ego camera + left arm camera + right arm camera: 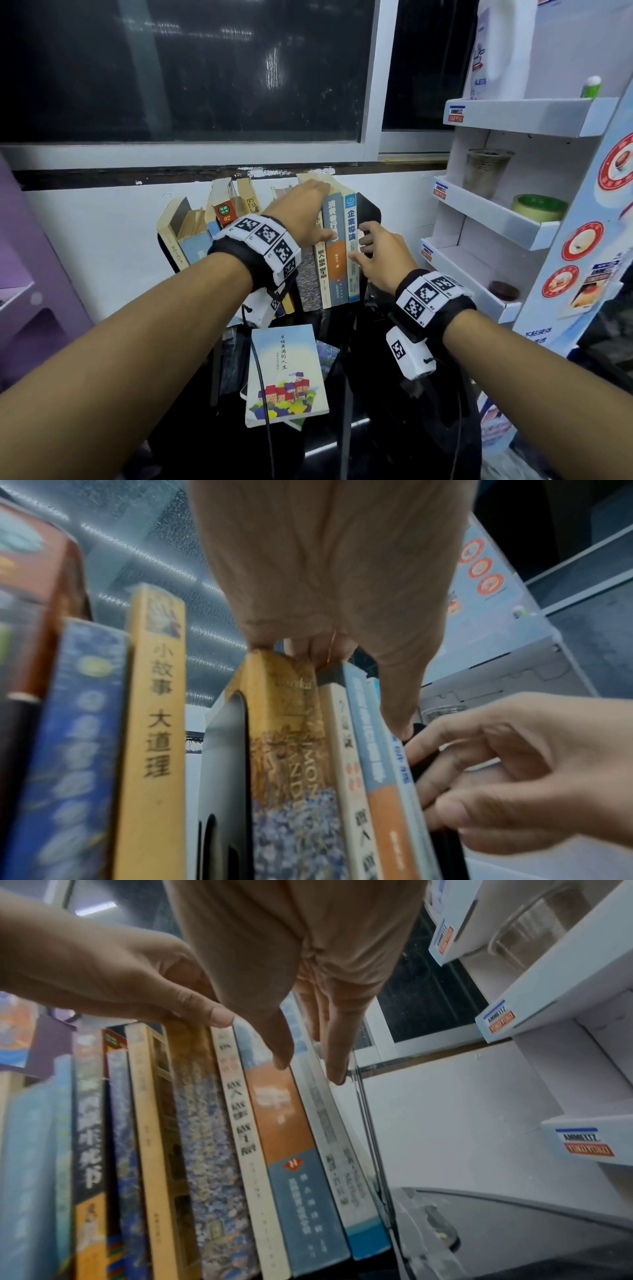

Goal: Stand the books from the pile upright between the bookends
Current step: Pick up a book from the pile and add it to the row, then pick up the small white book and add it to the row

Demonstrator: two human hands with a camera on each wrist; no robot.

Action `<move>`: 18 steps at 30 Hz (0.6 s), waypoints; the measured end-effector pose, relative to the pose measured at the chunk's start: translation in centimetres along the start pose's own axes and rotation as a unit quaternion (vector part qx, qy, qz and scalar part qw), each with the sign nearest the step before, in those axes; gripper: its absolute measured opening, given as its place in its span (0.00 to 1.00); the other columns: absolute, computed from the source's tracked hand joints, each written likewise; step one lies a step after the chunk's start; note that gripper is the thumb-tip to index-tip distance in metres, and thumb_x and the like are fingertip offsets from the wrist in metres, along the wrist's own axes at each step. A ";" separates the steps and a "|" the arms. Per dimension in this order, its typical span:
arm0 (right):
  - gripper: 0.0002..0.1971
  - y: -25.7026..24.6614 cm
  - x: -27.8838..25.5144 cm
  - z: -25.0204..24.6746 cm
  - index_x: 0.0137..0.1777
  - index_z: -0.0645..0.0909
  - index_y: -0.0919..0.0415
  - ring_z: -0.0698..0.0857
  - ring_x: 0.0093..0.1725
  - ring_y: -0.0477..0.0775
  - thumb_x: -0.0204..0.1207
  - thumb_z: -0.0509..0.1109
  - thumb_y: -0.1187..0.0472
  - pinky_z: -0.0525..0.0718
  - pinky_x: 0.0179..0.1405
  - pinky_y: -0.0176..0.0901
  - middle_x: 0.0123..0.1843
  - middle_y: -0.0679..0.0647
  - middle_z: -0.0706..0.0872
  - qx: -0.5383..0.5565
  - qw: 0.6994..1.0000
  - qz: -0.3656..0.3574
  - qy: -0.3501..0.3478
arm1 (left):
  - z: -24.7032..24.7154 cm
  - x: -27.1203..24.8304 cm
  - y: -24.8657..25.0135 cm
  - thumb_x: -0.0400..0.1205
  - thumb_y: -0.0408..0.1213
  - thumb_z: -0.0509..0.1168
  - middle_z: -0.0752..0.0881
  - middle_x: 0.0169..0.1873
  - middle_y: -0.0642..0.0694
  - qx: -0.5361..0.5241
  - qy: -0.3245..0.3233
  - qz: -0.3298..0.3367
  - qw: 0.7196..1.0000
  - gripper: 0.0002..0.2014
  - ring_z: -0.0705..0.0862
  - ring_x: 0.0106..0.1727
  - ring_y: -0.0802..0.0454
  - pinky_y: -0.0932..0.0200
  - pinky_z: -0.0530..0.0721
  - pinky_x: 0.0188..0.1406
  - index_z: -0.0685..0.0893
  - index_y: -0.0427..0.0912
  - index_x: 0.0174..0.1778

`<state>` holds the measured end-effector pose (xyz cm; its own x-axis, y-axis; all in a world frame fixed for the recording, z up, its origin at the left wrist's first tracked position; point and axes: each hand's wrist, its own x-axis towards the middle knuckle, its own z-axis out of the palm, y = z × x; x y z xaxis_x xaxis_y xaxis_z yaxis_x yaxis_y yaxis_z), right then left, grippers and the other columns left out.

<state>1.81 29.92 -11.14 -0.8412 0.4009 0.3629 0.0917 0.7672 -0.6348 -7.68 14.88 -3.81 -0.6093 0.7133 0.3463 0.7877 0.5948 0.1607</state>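
A row of upright books [308, 287] stands against the wall between a left black bookend [166, 255] and a right black bookend [370, 209]. My left hand [318, 212] clasps the tops of the right-hand books, fingers curled over their top edges [308, 647] and thumb on the spines. My right hand [363, 246] has its thumb on the white-and-blue rightmost book [352, 246] and its fingers [421, 753] curled round the right bookend. The leftmost books lean. A pale book with coloured houses [287, 370] lies flat on top of the pile in front.
A white cardboard display shelf [496, 219] stands close on the right, holding a cup [486, 171] and a tape roll [537, 207]. Purple furniture [34, 274] is at the left. A thin black cable [262, 387] crosses the pile. The dark window is behind.
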 end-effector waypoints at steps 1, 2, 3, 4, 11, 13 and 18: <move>0.26 -0.1 -0.4 -0.3 0.75 0.72 0.58 0.84 0.60 0.53 0.79 0.75 0.59 0.85 0.59 0.46 0.65 0.57 0.83 -0.005 1.000 -0.006 0.009 | 0.0 -0.9 0.0 0.72 0.51 0.79 0.78 0.68 0.48 -0.008 0.011 0.006 1.000 0.35 0.78 0.67 0.48 0.41 0.82 0.66 0.74 0.46 0.72; 0.26 -0.3 -0.8 -0.6 0.74 0.73 0.58 0.83 0.59 0.51 0.78 0.76 0.59 0.84 0.57 0.43 0.65 0.56 0.83 -0.006 1.000 -0.014 0.014 | -0.1 -1.8 0.0 0.72 0.52 0.79 0.78 0.68 0.49 -0.013 0.019 0.013 1.000 0.35 0.78 0.67 0.49 0.41 0.82 0.66 0.73 0.47 0.72; 0.25 -0.4 -1.2 -0.8 0.73 0.74 0.57 0.83 0.58 0.50 0.78 0.77 0.58 0.82 0.56 0.41 0.65 0.55 0.82 -0.010 1.000 -0.024 0.013 | -0.2 -2.9 0.1 0.73 0.53 0.78 0.78 0.69 0.49 -0.019 0.027 0.022 0.999 0.36 0.77 0.68 0.50 0.41 0.81 0.67 0.72 0.48 0.74; 0.25 -0.5 -1.8 -1.0 0.73 0.74 0.57 0.82 0.58 0.49 0.77 0.77 0.57 0.81 0.55 0.39 0.65 0.54 0.82 -0.016 0.999 -0.034 0.008 | -0.4 -4.0 0.1 0.74 0.53 0.77 0.76 0.71 0.49 -0.023 0.030 0.030 0.999 0.37 0.75 0.70 0.50 0.42 0.79 0.70 0.71 0.48 0.76; 0.25 -1.1 -5.4 -0.5 0.69 0.77 0.57 0.77 0.58 0.43 0.75 0.78 0.50 0.80 0.63 0.37 0.64 0.51 0.80 -0.074 0.987 -0.116 -0.082 | 0.8 -11.7 -1.6 0.77 0.58 0.73 0.70 0.79 0.50 -0.025 -0.033 0.010 0.999 0.41 0.69 0.79 0.50 0.48 0.72 0.78 0.65 0.49 0.83; 0.26 -1.2 -6.2 0.0 0.68 0.78 0.56 0.78 0.61 0.45 0.74 0.78 0.47 0.83 0.65 0.45 0.63 0.49 0.79 -0.080 0.983 -0.119 -0.117 | 1.7 -13.5 -2.6 0.77 0.60 0.72 0.68 0.80 0.50 -0.010 -0.075 -0.016 0.997 0.42 0.68 0.80 0.50 0.48 0.72 0.78 0.65 0.49 0.84; 0.31 -1.1 -7.2 1.9 0.71 0.76 0.52 0.73 0.72 0.51 0.73 0.74 0.37 0.75 0.74 0.51 0.70 0.50 0.73 -0.130 0.962 -0.119 -0.209 | 3.7 -16.7 -4.9 0.75 0.67 0.69 0.69 0.80 0.49 0.005 -0.178 -0.071 0.982 0.44 0.68 0.80 0.48 0.45 0.73 0.76 0.65 0.50 0.83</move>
<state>6.72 25.27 -14.35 -0.9908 0.0034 0.1354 -0.0454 0.9336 -0.3554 -1.74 1.42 -13.79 -0.7070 0.7068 -0.0230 0.6933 0.6992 0.1747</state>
